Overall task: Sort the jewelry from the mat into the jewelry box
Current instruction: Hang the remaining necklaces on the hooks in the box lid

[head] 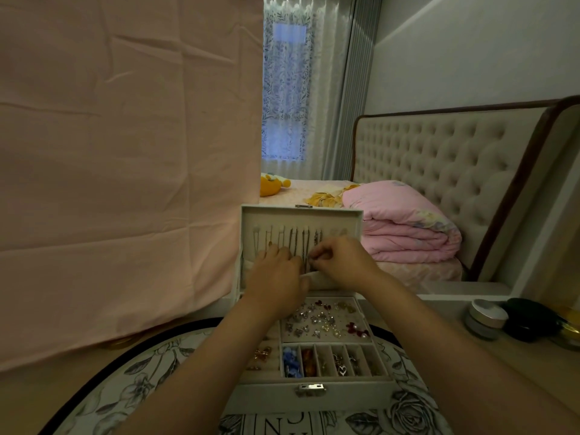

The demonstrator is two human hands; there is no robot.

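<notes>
The pale jewelry box (276,389) stands open on the round floral mat (147,381). Its upright lid (353,219) carries several hanging necklaces (298,246). My left hand (276,271) lies against the lower part of the lid with its fingers spread over the chains. My right hand (340,257) pinches the lower end of a chain (311,262) just right of it. The tray below holds small earrings (320,318) and a row of narrow compartments (332,361) with beads and rings.
A pink cloth (125,152) hangs at the left. A bed with a folded pink quilt (405,227) lies behind the box. Small jars (486,318) and a dark round case (530,318) stand on the tabletop at the right.
</notes>
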